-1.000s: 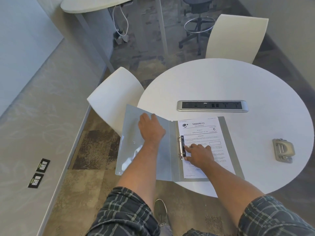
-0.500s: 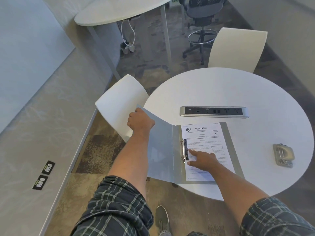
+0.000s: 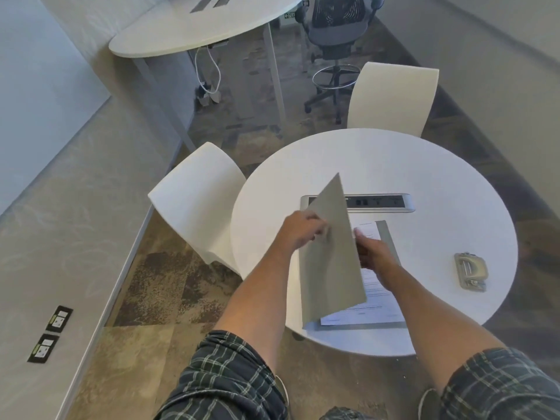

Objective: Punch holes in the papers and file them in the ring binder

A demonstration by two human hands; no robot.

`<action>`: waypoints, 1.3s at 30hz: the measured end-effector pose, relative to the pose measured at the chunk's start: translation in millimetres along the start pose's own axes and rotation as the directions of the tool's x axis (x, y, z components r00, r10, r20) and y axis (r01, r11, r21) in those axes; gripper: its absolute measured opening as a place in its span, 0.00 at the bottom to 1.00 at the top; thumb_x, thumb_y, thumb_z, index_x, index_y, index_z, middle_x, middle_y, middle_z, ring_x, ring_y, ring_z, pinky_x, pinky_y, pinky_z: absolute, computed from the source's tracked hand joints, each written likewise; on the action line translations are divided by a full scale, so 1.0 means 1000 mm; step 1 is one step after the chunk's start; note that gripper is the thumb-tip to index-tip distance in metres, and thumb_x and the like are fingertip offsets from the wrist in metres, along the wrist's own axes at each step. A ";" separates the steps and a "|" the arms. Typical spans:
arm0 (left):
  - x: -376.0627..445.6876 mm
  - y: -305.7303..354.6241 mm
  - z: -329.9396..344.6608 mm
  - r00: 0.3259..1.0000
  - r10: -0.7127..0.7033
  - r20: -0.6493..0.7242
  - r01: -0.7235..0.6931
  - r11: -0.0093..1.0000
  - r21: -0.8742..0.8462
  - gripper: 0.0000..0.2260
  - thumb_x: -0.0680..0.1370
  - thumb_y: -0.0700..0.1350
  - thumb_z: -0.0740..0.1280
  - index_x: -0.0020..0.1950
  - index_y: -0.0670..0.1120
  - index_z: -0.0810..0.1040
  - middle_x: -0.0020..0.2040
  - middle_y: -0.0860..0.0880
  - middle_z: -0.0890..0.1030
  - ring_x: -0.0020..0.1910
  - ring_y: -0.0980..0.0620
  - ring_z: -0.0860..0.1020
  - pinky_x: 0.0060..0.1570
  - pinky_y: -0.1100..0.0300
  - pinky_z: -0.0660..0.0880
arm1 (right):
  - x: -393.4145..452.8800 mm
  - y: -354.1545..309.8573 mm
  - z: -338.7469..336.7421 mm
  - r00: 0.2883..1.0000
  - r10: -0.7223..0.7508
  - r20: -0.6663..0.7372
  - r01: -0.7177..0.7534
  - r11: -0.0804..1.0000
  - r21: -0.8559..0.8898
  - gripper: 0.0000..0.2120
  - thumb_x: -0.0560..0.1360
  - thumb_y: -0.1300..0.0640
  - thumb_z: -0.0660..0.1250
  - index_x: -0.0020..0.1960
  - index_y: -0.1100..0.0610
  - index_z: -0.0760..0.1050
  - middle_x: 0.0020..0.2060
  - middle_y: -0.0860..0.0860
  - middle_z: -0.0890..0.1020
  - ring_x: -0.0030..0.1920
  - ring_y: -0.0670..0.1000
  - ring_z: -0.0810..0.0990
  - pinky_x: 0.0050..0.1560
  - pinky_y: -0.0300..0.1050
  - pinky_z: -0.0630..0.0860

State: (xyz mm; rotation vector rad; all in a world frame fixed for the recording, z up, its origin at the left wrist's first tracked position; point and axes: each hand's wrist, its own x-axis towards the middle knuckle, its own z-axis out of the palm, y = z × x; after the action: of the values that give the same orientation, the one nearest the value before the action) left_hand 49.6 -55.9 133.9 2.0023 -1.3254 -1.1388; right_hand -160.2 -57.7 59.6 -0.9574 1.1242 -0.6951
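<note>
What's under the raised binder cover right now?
Under the binder cover lies printed paper, with the right hand on it. The rings and the sheet's left part are hidden.

No text can be read. The paper (image 3: 375, 301) in the binder (image 3: 330, 253) bears printed lines too blurred to make out. Two black floor labels (image 3: 51, 333) and a small green sign (image 3: 290, 15) under the far counter are also illegible.
</note>
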 end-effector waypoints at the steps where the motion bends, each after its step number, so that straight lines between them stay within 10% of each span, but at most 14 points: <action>1: -0.001 -0.007 0.011 1.000 0.023 0.019 -0.023 0.999 0.037 0.06 0.74 0.46 0.71 0.47 0.47 0.87 0.45 0.49 0.87 0.42 0.51 0.82 0.44 0.60 0.77 | 0.000 -0.001 -0.009 0.999 0.033 -0.029 -0.032 0.999 0.043 0.35 0.69 0.28 0.70 0.52 0.61 0.85 0.45 0.57 0.85 0.42 0.56 0.82 0.41 0.48 0.75; 8: -0.014 -0.056 0.060 0.996 -0.037 0.085 -0.003 0.901 0.433 0.27 0.65 0.45 0.65 0.64 0.56 0.80 0.68 0.49 0.75 0.64 0.43 0.78 0.63 0.51 0.76 | -0.002 0.022 -0.079 0.956 0.211 -0.204 -0.215 0.977 0.000 0.41 0.67 0.19 0.62 0.47 0.58 0.82 0.40 0.57 0.82 0.38 0.56 0.78 0.38 0.47 0.71; 12: -0.018 -0.083 0.073 0.987 -0.142 0.077 0.084 0.857 0.508 0.37 0.72 0.48 0.72 0.79 0.59 0.63 0.82 0.48 0.54 0.74 0.39 0.68 0.70 0.45 0.70 | -0.011 0.036 -0.094 0.948 0.124 -0.293 -0.184 0.965 -0.189 0.20 0.76 0.47 0.75 0.48 0.66 0.80 0.46 0.60 0.85 0.40 0.55 0.83 0.39 0.46 0.77; 20: -0.013 -0.103 0.094 0.991 -0.020 0.131 -0.066 0.781 0.621 0.35 0.79 0.57 0.69 0.82 0.56 0.56 0.84 0.51 0.49 0.78 0.48 0.65 0.66 0.48 0.74 | -0.019 0.062 -0.093 0.900 0.092 -0.426 -0.402 0.550 -0.732 0.20 0.76 0.40 0.69 0.57 0.54 0.72 0.51 0.52 0.80 0.53 0.57 0.81 0.49 0.50 0.75; 24: -0.010 -0.105 0.099 0.985 0.031 0.171 -0.146 0.677 0.721 0.36 0.80 0.58 0.66 0.83 0.53 0.52 0.84 0.51 0.47 0.82 0.49 0.53 0.66 0.47 0.74 | -0.026 0.071 -0.083 0.934 -0.041 -0.354 -0.337 0.220 -0.915 0.26 0.77 0.42 0.69 0.69 0.55 0.68 0.62 0.54 0.77 0.61 0.58 0.79 0.53 0.51 0.76; 30: -0.008 -0.107 0.111 0.973 0.010 0.230 -0.195 0.567 0.800 0.38 0.83 0.56 0.63 0.84 0.46 0.44 0.84 0.52 0.42 0.83 0.52 0.45 0.69 0.50 0.70 | -0.016 0.092 -0.086 0.995 0.098 0.016 0.002 0.138 -0.990 0.32 0.84 0.56 0.58 0.84 0.48 0.49 0.84 0.46 0.50 0.82 0.49 0.54 0.78 0.51 0.62; 39: -0.008 -0.101 0.115 0.975 -0.026 0.221 -0.167 0.574 0.802 0.38 0.83 0.53 0.64 0.84 0.44 0.46 0.84 0.49 0.43 0.83 0.49 0.46 0.72 0.50 0.67 | -0.016 0.084 -0.076 0.986 0.161 -0.042 -0.065 0.140 -0.988 0.33 0.84 0.47 0.59 0.84 0.46 0.49 0.83 0.44 0.50 0.82 0.48 0.54 0.78 0.51 0.62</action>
State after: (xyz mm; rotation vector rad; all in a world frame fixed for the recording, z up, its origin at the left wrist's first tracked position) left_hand 2.5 -0.7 -1.2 2.4249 -2.3568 -0.7392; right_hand -237.4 -28.0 -18.5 -1.9901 1.5750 0.4294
